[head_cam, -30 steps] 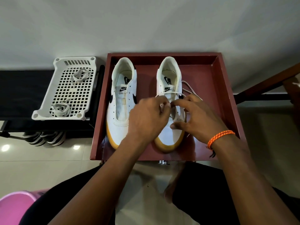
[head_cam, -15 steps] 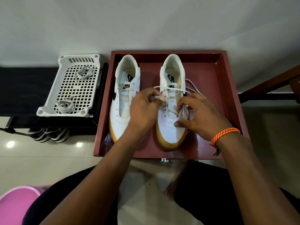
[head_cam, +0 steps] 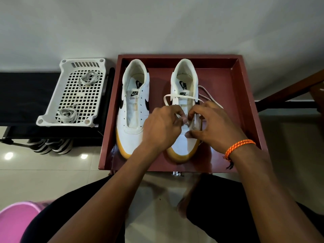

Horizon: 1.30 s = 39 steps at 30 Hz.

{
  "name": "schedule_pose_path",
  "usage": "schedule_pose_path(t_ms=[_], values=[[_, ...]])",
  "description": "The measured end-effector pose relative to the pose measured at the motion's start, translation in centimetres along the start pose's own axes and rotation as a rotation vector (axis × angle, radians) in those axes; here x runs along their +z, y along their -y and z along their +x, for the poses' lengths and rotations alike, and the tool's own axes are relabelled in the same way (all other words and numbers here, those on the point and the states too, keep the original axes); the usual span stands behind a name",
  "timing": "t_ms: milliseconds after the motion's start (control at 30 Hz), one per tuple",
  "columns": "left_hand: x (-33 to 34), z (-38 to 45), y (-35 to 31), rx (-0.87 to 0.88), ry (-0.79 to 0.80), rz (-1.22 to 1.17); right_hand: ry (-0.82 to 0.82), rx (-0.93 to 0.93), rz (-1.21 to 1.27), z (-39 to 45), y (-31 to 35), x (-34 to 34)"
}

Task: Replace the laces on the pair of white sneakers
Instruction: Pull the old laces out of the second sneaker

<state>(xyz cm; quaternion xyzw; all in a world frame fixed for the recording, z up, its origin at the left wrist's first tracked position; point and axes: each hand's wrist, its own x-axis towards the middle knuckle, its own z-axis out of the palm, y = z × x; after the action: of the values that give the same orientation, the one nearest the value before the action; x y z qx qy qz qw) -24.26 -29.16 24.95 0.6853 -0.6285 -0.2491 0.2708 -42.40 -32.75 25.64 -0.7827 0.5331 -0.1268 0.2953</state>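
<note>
White sneakers [head_cam: 133, 109], gum soles, one half-laced

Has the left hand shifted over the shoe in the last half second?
Yes. Against the sneaker being laced, the left hand slid right and slightly toward the toe, fingertips now pinching the lace over the tongue.

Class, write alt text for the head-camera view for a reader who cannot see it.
Two hands, left hand and right hand, work a white lace into the right sneaker in a red-brown tray. The left sneaker beside it has no lace. Two bundled laces lie in a white basket to the left.
</note>
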Motion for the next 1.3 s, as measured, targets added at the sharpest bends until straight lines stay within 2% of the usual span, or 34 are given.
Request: schedule_pose_path(t_ms=[100,167,267,333,400,500,633,700,733,800,867,900,1067,1233,1300], values=[[-1.6,0.9,0.5,-0.056,-0.181,-0.131,0.003,0.004,0.010,0.0,0.0,-0.1],[-2.5,1.2,1.1,-0.044,-0.226,-0.121,0.002,0.002,0.019,0.0,0.1,0.0],[-2.0,0.7,1.2,0.033,-0.053,-0.096,-0.008,0.003,0.002,0.0,-0.1,0.2],[-0.9,0.2,0.7,0.051,0.086,0.028,-0.008,0.005,-0.015,0.1,0.0,0.1],[0.2,-0.2,0.4,0.041,0.122,0.110,-0.006,0.000,-0.021,0.2,0.1,0.2],[0.5,0.0,0.3,0.037,0.043,0.066,-0.005,0.002,-0.030,0.1,0.2,0.1],[-1.1,0.6,0.5,-0.014,-0.184,-0.060,-0.004,0.011,-0.049,-0.1,0.4,-0.3],[-1.6,0.7,0.6,-0.019,-0.243,-0.050,-0.006,0.013,-0.050,-0.1,0.5,-0.3],[-1.7,0.6,0.6,0.011,-0.216,-0.037,-0.006,0.015,-0.053,-0.1,0.5,-0.3],[-1.4,0.2,0.5,0.075,-0.057,0.000,-0.008,0.012,-0.066,-0.2,0.5,-0.3],[-0.8,-0.2,0.2,0.075,0.094,0.078,-0.014,0.007,-0.075,-0.1,0.6,-0.2],[-0.4,-0.3,0.2,0.062,0.112,0.107,-0.017,0.007,-0.078,-0.1,0.6,-0.2],[-0.1,0.0,-0.1,0.075,-0.002,0.102,-0.003,0.012,-0.075,-0.1,0.4,-0.1],[-2.4,1.0,0.8,-0.014,-0.336,0.007,0.005,0.022,-0.004,-0.1,0.3,-0.2],[-2.7,1.1,1.1,-0.002,-0.314,-0.051,0.002,0.023,-0.010,-0.2,0.3,-0.1]])
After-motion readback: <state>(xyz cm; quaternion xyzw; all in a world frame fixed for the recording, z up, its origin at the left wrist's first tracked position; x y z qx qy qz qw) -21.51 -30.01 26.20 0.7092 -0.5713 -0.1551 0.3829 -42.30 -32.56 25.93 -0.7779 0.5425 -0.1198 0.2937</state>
